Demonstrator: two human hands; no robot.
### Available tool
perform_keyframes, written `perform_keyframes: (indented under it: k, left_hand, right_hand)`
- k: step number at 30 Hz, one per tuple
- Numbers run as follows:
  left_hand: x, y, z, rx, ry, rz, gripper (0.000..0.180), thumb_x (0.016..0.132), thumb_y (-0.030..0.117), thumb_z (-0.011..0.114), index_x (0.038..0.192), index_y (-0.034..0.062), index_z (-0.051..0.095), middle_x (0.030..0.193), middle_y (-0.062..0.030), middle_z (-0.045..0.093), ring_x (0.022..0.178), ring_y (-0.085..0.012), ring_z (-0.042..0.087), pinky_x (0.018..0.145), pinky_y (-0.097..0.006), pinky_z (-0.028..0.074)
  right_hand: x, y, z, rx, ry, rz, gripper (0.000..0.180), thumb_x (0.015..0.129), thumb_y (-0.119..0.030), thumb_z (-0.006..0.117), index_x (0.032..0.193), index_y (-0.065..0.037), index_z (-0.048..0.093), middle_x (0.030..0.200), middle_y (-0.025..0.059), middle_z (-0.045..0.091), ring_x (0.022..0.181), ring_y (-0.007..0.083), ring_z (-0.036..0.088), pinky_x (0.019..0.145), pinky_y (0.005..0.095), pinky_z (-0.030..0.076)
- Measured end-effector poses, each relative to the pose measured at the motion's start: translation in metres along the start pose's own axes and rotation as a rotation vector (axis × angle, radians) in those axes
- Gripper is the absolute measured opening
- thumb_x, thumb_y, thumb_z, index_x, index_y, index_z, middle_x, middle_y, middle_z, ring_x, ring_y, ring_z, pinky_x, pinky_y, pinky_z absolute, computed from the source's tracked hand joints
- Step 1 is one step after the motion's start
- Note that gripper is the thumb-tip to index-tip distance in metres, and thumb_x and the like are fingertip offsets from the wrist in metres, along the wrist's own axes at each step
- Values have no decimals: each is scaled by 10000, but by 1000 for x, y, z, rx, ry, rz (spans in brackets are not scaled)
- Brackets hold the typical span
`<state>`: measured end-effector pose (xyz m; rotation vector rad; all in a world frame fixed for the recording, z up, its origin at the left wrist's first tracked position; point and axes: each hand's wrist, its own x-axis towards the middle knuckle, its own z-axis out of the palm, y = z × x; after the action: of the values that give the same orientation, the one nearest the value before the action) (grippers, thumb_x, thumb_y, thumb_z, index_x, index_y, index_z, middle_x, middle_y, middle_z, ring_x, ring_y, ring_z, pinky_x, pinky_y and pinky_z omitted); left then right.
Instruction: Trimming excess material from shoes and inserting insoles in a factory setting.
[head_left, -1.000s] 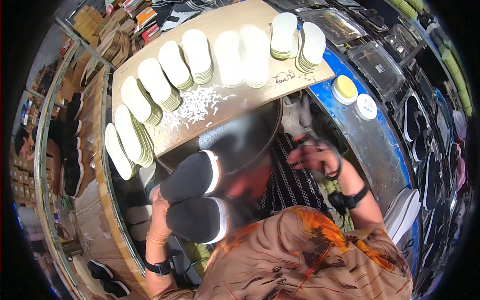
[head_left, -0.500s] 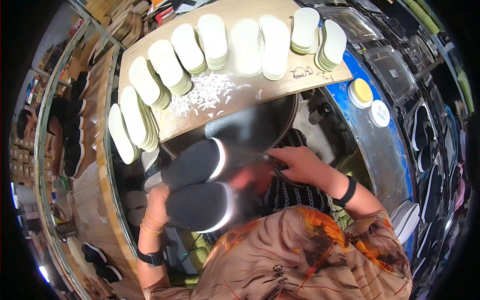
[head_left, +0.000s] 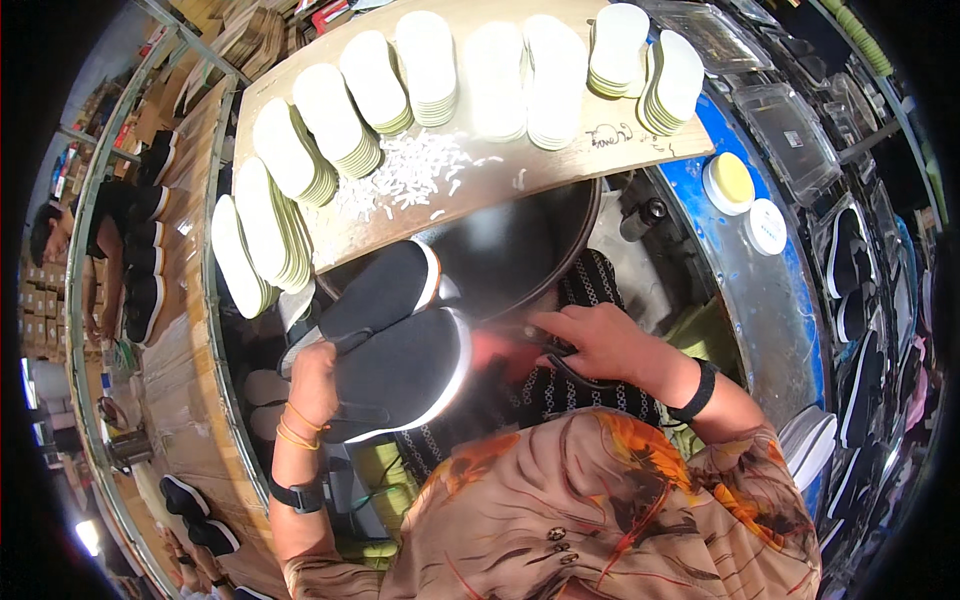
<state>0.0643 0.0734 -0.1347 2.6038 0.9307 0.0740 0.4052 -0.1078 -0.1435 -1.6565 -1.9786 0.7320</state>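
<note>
My left hand (head_left: 315, 385) is closed round the heel ends of two black slip-on shoes with white soles. One shoe (head_left: 385, 290) lies beyond the other, nearer shoe (head_left: 400, 372), both with toes pointing right. Opposite the toes, my right hand (head_left: 600, 345) is closed on a dark-handled tool (head_left: 575, 372). A reddish blur (head_left: 500, 350) lies between that hand and the nearer shoe; its kind I cannot make out. Behind the shoes is a large dark round basin (head_left: 520, 245), partly covered by the wooden board (head_left: 480, 195).
Stacks of pale insoles (head_left: 375, 80) line the board, with a heap of white strips (head_left: 405, 180) before them. On the blue-edged metal table at right sit a jar with a yellow top (head_left: 728, 183) and a white lid (head_left: 765, 227). More black shoes (head_left: 145, 300) stand on the left shelf.
The shoes have turned a little, their toes now angled more upward and their sides plainer to see. My right hand has shifted slightly. A person shows more at the far left.
</note>
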Motion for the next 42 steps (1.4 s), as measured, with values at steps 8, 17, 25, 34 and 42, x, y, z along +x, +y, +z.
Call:
perform_keyframes:
  k: [8, 17, 25, 34, 42]
  left_hand:
    - [-20, 3, -12, -1053, 103, -385, 135, 757, -2, 510, 856, -42, 593, 798, -9, 610, 741, -109, 569, 613, -239, 454]
    - [16, 42, 21, -1316, 478, -540, 141, 749, -15, 507, 858, -42, 592, 787, -16, 610, 723, -114, 566, 613, -241, 454]
    - [-7, 54, 44, -1542, 675, -612, 147, 742, -26, 505, 859, -42, 591, 776, -22, 610, 707, -119, 564, 614, -243, 453]
    - [66, 81, 43, -260, 292, -172, 242, 763, 113, 589, 922, -66, 549, 844, -283, 570, 781, -429, 553, 680, -412, 455]
    - [127, 117, -64, -161, -165, 42, 383, 783, 201, 633, 1077, -32, 551, 734, -165, 601, 661, -249, 604, 621, -323, 467]
  right_hand:
    - [-98, 53, -30, -84, 724, 829, 440, 713, -249, 689, 1088, -56, 566, 848, 188, 628, 767, 295, 622, 671, 362, 466]
    - [-260, 116, -39, -496, 433, 1539, 439, 707, -250, 615, 1070, -17, 538, 950, 249, 604, 938, 389, 569, 804, 448, 444]
    - [-79, 55, -50, 91, 395, 825, 425, 714, -215, 655, 1096, -48, 569, 951, 212, 611, 876, 294, 609, 752, 355, 474]
    - [62, -13, 23, 662, 50, 269, 668, 695, -234, 693, 1257, -27, 396, 1146, 181, 510, 1013, 289, 530, 875, 352, 429]
    - [83, 68, -60, 121, 86, 301, 473, 700, -254, 627, 1106, -32, 529, 1142, 162, 520, 1067, 322, 488, 892, 408, 405]
